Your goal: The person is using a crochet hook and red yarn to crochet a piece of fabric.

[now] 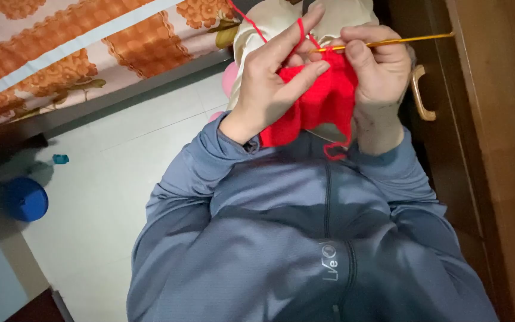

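A piece of red crochet work hangs between both hands above my grey-blue jacket. My left hand pinches its left edge between thumb and fingers, and a strand of red yarn runs over the raised index finger toward the top of the view. My right hand grips a thin golden crochet hook. The hook's tip is at the top edge of the red piece and its shaft points right. A loose yarn tail dangles below the work.
An orange-patterned bedcover fills the upper left. A blue round object and a small teal item lie on the pale tiled floor. A wooden cabinet with a curved handle stands at the right. A cream cloth lies behind the hands.
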